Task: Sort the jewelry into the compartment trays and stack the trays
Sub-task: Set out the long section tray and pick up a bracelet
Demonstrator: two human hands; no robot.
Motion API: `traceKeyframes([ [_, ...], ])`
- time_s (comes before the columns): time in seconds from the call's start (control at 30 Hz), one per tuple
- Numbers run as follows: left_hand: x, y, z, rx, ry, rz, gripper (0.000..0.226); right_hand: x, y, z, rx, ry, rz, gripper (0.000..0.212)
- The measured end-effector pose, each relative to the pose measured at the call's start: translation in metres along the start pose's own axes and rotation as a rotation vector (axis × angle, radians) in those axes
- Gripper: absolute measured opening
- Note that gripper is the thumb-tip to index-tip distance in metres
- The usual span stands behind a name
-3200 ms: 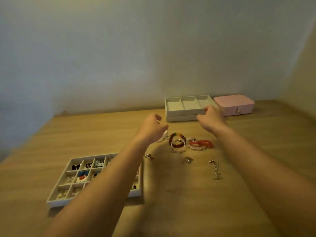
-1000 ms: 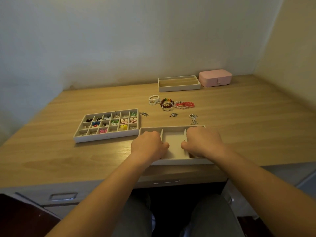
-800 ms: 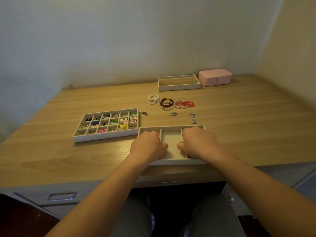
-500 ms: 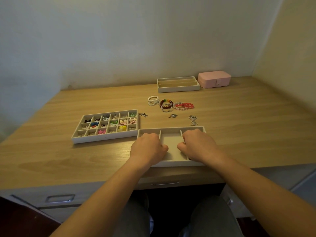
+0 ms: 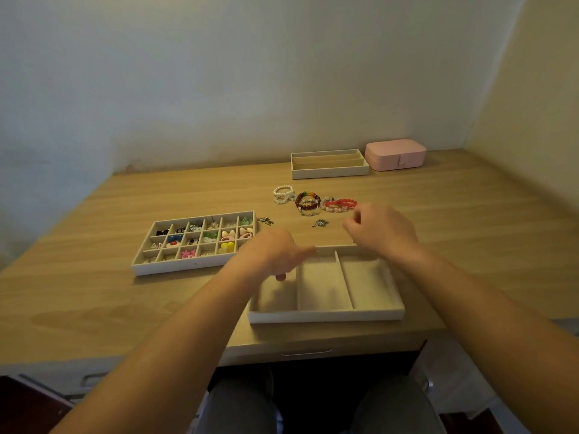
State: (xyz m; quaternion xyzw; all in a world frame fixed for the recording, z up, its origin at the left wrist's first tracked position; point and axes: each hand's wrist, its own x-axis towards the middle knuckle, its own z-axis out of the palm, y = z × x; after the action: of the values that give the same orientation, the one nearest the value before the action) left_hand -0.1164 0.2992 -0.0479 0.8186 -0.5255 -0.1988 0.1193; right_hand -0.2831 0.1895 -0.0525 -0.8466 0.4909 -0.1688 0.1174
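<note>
Three-slot tray [image 5: 326, 315]: flat at front edge of tabletop [image 5: 94, 308], right of centre, long side along the edge, beige lining showing in all three compartments.

Left hand [image 5: 275, 255]: over rear-left corner of three-slot tray, fingers loosely curled, one fingertip pointing down toward left compartment, holding nothing. Touching rim or not: cannot tell, motion blur.

Right hand [image 5: 382, 230]: over rear-right corner of same tray, fingers curled, thumb and forefinger close together at far side. Blurred, so cannot tell whether pinching something or closed on air.

Grid tray [image 5: 188, 267]: left of three-slot tray and a little farther back, many small compartments, most holding small colourful pieces (black, blue, green, pink, yellow). Right end hidden behind left hand.

Loose jewelry on tabletop beyond the hands:
- white pearl bracelet [image 5: 283, 194]
- dark red bracelet [image 5: 308, 200] with a few coloured beads, just right of it
- red and pink bracelets [image 5: 340, 205], next right, touching or nearly
- small silver piece [image 5: 320, 223], nearer, between bracelets and three-slot tray
- second silver piece [image 5: 265, 220], just beside far-right corner of grid tray

Long-slot tray [image 5: 329, 174]: at back near wall, lengthwise dividers. Pink box [image 5: 394, 155]: shut, just right of it, near touching.

Drawer handle [image 5: 305, 352] under tabletop front, lap below.
</note>
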Motion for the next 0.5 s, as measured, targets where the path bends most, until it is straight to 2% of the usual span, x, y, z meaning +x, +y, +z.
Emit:
traceKeyframes([
  [0.1, 0.027, 0.003, -0.015, -0.085, 0.126, 0.022, 0.043, 0.043, 0.014, 0.000, 0.078, 0.017, 0.057, 0.020],
  [0.2, 0.055, 0.006, -0.021, -0.175, 0.195, 0.042, 0.036, 0.080, 0.021, 0.011, 0.164, -0.043, 0.092, 0.035],
  [0.33, 0.089, 0.007, -0.023, -0.255, 0.212, 0.077, 0.027, 0.118, 0.023, 0.028, 0.085, -0.055, 0.110, 0.051],
  [0.43, 0.105, 0.007, -0.023, -0.348, 0.190, 0.124, 0.026, 0.139, 0.032, 0.037, 0.032, -0.095, 0.137, 0.043],
  [0.5, 0.111, 0.007, -0.022, -0.403, 0.184, 0.146, 0.027, 0.147, 0.040, 0.042, 0.088, -0.141, 0.165, 0.033],
])
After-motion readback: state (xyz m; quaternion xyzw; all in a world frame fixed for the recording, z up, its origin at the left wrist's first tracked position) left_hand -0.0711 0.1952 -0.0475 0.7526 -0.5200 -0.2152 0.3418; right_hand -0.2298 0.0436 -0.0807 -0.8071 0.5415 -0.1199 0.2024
